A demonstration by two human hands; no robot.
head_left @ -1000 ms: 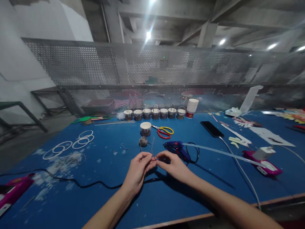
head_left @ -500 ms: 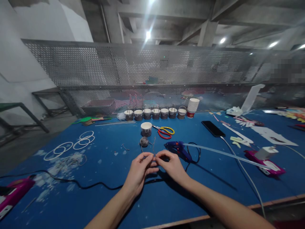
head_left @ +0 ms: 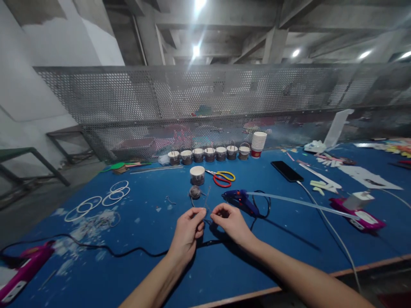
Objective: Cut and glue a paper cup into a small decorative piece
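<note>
My left hand [head_left: 189, 227] is closed in a pinch on a thin strand of grey yarn [head_left: 207, 197], which sticks up from the fingertips. Close beside it, my right hand [head_left: 231, 222] pinches the same yarn between thumb and forefinger; a short gap separates the two hands. Just beyond the fingers lies a small ball of grey yarn [head_left: 195, 192]. Behind that stands a white paper cup wrapped in grey [head_left: 197, 176]. Scissors [head_left: 221, 178] with red and yellow handles lie to its right. A blue glue gun [head_left: 240, 200] with a long clear glue stick rests right of my hands.
Several small grey-wrapped cups [head_left: 209, 155] line the back, beside stacked paper cups [head_left: 258, 144]. White rings [head_left: 84, 208] lie left. A black cable [head_left: 128, 251] crosses the table. At right are a phone [head_left: 287, 171], a magenta power strip [head_left: 359, 216] and a white cable [head_left: 330, 231].
My hands have moved slightly apart, opening a gap between the fingertips. The yarn's upright end now leans a little more to the right. The camera view has shifted slightly.
</note>
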